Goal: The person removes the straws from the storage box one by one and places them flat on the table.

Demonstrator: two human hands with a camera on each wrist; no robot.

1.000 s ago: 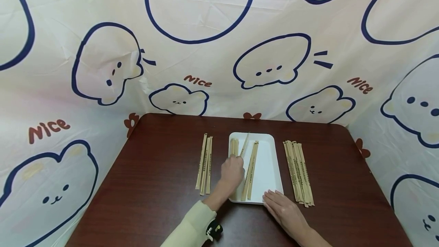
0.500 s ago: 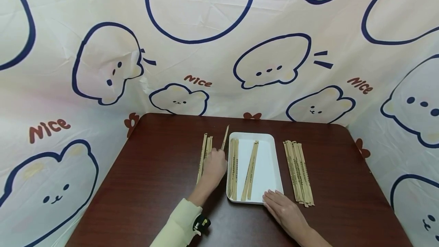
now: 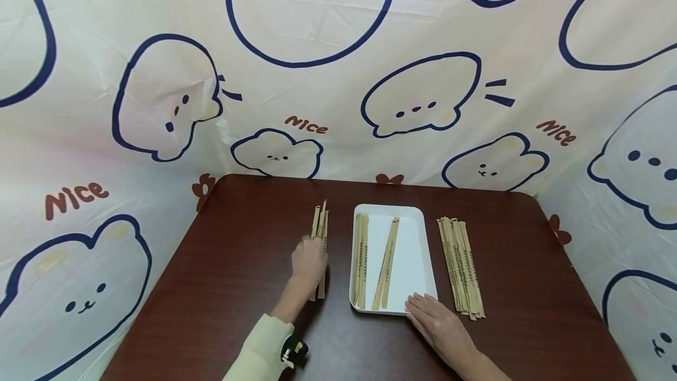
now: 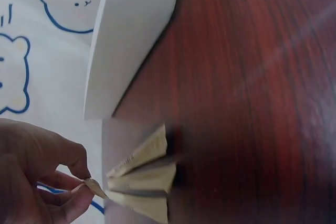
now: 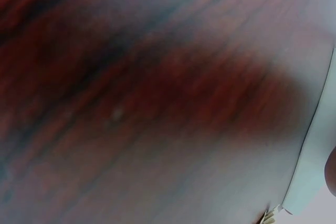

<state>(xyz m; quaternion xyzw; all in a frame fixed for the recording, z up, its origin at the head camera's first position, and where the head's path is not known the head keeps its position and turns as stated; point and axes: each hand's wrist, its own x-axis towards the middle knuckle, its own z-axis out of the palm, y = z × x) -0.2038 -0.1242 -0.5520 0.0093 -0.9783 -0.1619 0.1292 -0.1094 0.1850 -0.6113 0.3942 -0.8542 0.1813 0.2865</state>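
Observation:
My left hand [image 3: 308, 263] is over the left group of narrow brown paper packets [image 3: 321, 294], printed along their length. Between thumb and fingers it pinches one such packet [image 4: 95, 188], whose far tip rises above the others in the head view. The ends of three packets [image 4: 144, 178] fan out beside those fingers in the left wrist view. My right hand [image 3: 441, 328] rests with straight fingers on the near right corner of a white tray [image 3: 412, 251]. Several packets [image 3: 361, 263] lie along the tray's left side, and a narrow pair [image 3: 386, 263] slants through its middle.
Right of the tray lies a thicker bundle of the same packets [image 3: 461, 269] on the dark brown table [image 3: 254, 240]. A cloth printed with cartoon bears [image 3: 338, 93] hangs behind and at both sides of the table.
My left hand has moved left from over the tray to the left group of packets, carrying the pinched packet along. The right hand and tray have stayed in place.

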